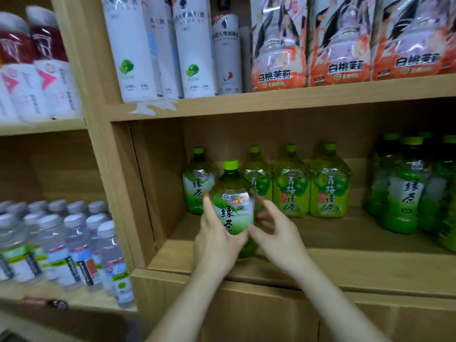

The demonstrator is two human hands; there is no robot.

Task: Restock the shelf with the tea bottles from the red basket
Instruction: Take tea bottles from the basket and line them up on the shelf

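Observation:
A green tea bottle with a light green cap and a white-green label stands upright near the front of the wooden shelf. My left hand wraps its lower left side. My right hand is beside its right side, fingers spread, fingertips touching or nearly touching it. Behind it stand another green tea bottle and three yellow-green plum tea bottles. The red basket is not in view.
More dark green tea bottles crowd the shelf's right end. Tall white cans and orange-labelled bottles fill the shelf above. Water bottles fill the left compartment. A wooden divider separates the compartments.

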